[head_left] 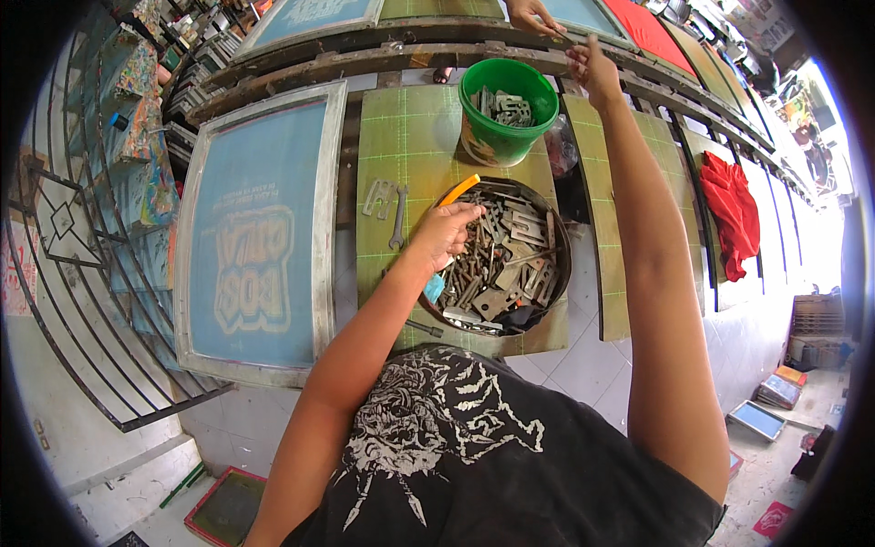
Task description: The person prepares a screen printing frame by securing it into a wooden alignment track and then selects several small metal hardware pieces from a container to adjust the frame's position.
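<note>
My left hand [442,235] is closed, fingertips pinched, over the left side of a round pan [567,273] full of loose bolts, screws and metal plates [510,251]. A yellow-orange strip or handle [461,190] juts out behind this hand; whether I grip it is unclear. My right hand [597,75] reaches far forward past a green bucket [509,146] holding metal plates [504,108]. Its fingers are curled close to a thin dark piece [563,37], too small to name. Another person's hand [531,15] is at the other end of that piece.
A wrench [398,219] and a slotted metal plate [376,198] lie left of the pan, a socket tool [425,328] near its front. A framed blue screen [255,201] stands left. Dark beams [383,53] cross behind the bucket. Red cloth [729,214] lies right.
</note>
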A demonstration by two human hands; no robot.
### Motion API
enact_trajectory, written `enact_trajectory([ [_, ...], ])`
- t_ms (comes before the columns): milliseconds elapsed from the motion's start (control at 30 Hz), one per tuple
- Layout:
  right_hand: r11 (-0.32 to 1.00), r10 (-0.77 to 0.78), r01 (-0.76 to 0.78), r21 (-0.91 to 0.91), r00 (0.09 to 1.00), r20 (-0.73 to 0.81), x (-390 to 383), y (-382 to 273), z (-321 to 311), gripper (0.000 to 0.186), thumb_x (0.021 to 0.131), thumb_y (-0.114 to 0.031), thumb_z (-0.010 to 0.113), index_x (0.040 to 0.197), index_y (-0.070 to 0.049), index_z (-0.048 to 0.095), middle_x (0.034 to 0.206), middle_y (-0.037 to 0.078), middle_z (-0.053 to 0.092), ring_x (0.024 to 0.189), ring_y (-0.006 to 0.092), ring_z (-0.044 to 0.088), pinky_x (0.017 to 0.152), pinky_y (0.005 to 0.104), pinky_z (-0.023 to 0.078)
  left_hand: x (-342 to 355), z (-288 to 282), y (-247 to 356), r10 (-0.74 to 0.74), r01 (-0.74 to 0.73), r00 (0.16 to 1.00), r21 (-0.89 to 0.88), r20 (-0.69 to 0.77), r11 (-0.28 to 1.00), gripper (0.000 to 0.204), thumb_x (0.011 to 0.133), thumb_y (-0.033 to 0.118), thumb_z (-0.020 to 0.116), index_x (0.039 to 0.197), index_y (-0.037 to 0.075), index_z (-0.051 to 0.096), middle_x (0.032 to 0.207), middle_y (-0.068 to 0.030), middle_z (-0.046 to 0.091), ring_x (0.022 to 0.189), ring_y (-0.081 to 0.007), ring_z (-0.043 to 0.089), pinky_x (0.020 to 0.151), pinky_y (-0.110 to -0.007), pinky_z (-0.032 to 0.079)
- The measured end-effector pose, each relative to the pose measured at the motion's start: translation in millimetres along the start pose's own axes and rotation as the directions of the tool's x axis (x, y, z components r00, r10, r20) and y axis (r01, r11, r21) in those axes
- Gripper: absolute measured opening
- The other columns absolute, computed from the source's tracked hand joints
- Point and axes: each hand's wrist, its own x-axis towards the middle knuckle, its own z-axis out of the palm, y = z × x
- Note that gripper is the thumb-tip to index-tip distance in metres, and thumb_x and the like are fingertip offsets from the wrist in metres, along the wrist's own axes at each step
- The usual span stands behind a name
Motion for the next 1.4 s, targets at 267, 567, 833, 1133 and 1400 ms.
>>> enact_trajectory([
  [267, 0.722, -0.47, 0.553, -0.416, 0.833, 0.291, -146, 6, 30, 0.022, 0.089, -0.021, 0.06, 0.095, -0.001, 0.067, 0.084, 0.007, 0.067, 0.074, 0.0155, 0.06, 0.066, 0.0292, 0.047, -46, -29, 16, 0.185, -0.187, 0.98, -0.015, -0.077, 0.982, 0.01, 0.092, 0.018, 0.063, 0.092, 0.009, 0.058, 0.062, 0.0115, 0.037, 0.044, 0.0019, 0.024, 0.038, -0.018, 0.016],
  [567, 0.293, -0.047, 0.76, -0.58, 0.617, 0.786, -291, 97, 57, 0.015, 0.079, -0.018, 0.067, 0.091, -0.008, 0.068, 0.09, 0.008, 0.062, 0.092, 0.0287, 0.059, 0.076, 0.0406, 0.05, -80, -35, 18, 0.245, -0.252, 0.948, -0.005, -0.201, 0.968, 0.007, 0.092, 0.015, 0.062, 0.094, 0.009, 0.059, 0.061, 0.0096, 0.037, 0.045, -0.0008, 0.026, 0.04, -0.019, 0.019],
  [833, 0.145, -0.021, 0.802, -0.58, 0.588, 0.808, -299, 119, 65, 0.016, 0.074, -0.017, 0.068, 0.085, -0.006, 0.067, 0.09, 0.009, 0.062, 0.092, 0.0275, 0.058, 0.082, 0.0389, 0.048, -84, -40, 3, 0.272, -0.28, 0.942, -0.015, -0.196, 0.96, 0.008, 0.092, 0.015, 0.063, 0.093, 0.008, 0.059, 0.062, 0.0093, 0.038, 0.044, -0.0011, 0.026, 0.04, -0.02, 0.019],
  [1133, 0.548, 0.104, 0.57, -0.612, 0.68, 0.726, -291, 103, 50, 0.016, 0.074, -0.016, 0.072, 0.081, -0.003, 0.064, 0.082, 0.013, 0.064, 0.081, 0.031, 0.062, 0.074, 0.039, 0.048, -86, -33, -6, 0.284, -0.286, 0.935, 0.021, -0.212, 0.958, 0.013, 0.092, 0.018, 0.063, 0.082, 0.011, 0.057, 0.056, 0.0119, 0.032, 0.043, 0.0001, 0.023, 0.04, -0.02, 0.017],
  [1400, 0.983, 0.002, 0.043, -0.176, 0.969, 0.248, -216, 40, -7, 0.012, 0.089, -0.016, 0.062, 0.086, -0.004, 0.06, 0.078, 0.003, 0.061, 0.069, 0.0112, 0.053, 0.065, 0.0234, 0.042, -94, -48, -21, 0.252, -0.266, 0.951, -0.055, -0.179, 0.962, 0.009, 0.094, 0.018, 0.06, 0.089, 0.01, 0.057, 0.057, 0.0106, 0.034, 0.043, -0.0005, 0.024, 0.039, -0.019, 0.018],
])
